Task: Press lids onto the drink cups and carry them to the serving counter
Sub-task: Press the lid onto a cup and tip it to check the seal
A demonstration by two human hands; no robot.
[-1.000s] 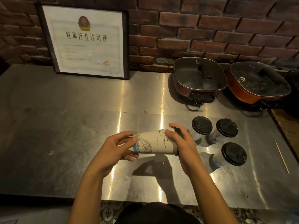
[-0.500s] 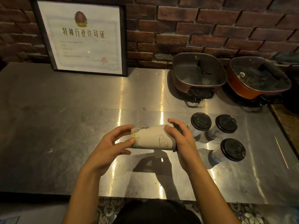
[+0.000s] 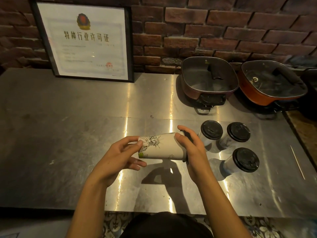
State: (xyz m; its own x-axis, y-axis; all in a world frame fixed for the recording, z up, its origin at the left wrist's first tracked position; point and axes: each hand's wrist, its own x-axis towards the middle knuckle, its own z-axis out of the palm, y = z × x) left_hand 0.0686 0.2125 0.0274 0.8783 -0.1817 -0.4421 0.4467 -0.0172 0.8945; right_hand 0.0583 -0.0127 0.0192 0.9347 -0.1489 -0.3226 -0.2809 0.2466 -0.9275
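A white paper cup (image 3: 163, 146) with a drawn figure lies on its side in the air above the steel counter (image 3: 68, 134), held between both hands. My left hand (image 3: 120, 155) grips its bottom end. Around its mouth end closes my right hand (image 3: 192, 148), where a black lid edge shows between the fingers. Three cups with black lids stand to the right: a back left cup (image 3: 211, 130), a back right cup (image 3: 238, 132) and a near cup (image 3: 245, 159).
Two square electric pots with glass lids stand at the back right, a dark one (image 3: 208, 78) and an orange one (image 3: 272, 83). A framed certificate (image 3: 85, 42) leans on the brick wall. A thin wooden stick (image 3: 297, 161) lies at the right edge.
The cup has turned about its axis in my hands: the drawn figure now faces up. Both hands stay in the same place.
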